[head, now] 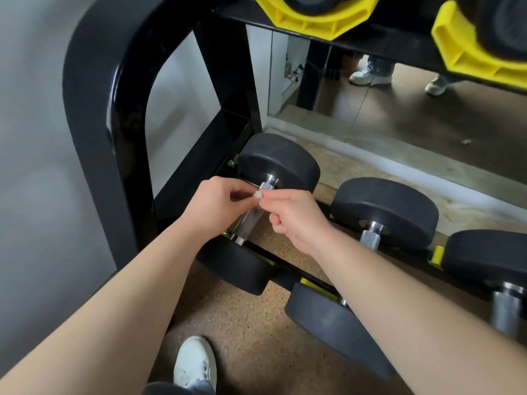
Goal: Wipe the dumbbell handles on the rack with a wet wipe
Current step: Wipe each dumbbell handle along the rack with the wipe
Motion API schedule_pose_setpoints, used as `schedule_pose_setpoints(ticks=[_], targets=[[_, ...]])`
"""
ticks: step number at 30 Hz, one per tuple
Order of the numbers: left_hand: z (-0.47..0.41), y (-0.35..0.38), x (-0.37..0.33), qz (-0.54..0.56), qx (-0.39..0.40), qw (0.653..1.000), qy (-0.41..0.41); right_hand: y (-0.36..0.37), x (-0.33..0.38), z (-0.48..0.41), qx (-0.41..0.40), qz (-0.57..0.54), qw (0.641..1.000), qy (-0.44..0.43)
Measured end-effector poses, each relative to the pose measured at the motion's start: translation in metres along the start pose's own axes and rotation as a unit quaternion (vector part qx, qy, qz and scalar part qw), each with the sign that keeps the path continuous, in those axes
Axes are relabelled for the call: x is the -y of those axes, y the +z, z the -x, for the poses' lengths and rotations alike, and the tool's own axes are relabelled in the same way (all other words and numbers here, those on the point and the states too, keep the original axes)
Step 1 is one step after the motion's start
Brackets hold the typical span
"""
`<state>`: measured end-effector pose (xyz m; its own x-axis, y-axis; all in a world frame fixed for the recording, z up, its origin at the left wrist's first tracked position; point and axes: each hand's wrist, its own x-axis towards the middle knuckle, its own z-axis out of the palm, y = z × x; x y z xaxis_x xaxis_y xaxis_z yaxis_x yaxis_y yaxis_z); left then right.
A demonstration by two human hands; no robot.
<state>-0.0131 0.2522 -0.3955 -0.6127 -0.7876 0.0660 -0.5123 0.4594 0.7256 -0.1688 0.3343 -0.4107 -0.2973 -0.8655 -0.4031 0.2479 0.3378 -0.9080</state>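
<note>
A black rack [94, 115] holds black rubber dumbbells on its low shelf. Over the leftmost dumbbell's chrome handle [253, 216] both my hands meet. My left hand [219, 206] and my right hand [296, 218] each pinch a tiny crumpled white wipe [258, 194] between fingertips, just above the handle. The wipe is mostly hidden by my fingers. A second dumbbell handle [370, 238] lies to the right, partly behind my right forearm. A third handle [506, 306] shows at the far right.
Yellow cradles [310, 21] with more dumbbells hang on the upper shelf. A mirror [399, 115] behind the rack reflects legs and white shoes. My white shoe [195, 363] stands on the speckled brown floor [251, 332]. A grey wall [34, 166] is at left.
</note>
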Motion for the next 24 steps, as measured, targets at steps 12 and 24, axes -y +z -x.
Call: schedule_pose_setpoints(ticks=[12, 24], targets=[[-0.039, 0.005, -0.002, -0.184, 0.06, 0.981, -0.01, -0.009, -0.016, -0.001, -0.103, 0.313, 0.94, -0.084], [-0.064, 0.004, -0.011, -0.188, 0.052, 0.981, 0.007, 0.008, -0.025, -0.004, -0.005, 0.409, 0.911, -0.051]])
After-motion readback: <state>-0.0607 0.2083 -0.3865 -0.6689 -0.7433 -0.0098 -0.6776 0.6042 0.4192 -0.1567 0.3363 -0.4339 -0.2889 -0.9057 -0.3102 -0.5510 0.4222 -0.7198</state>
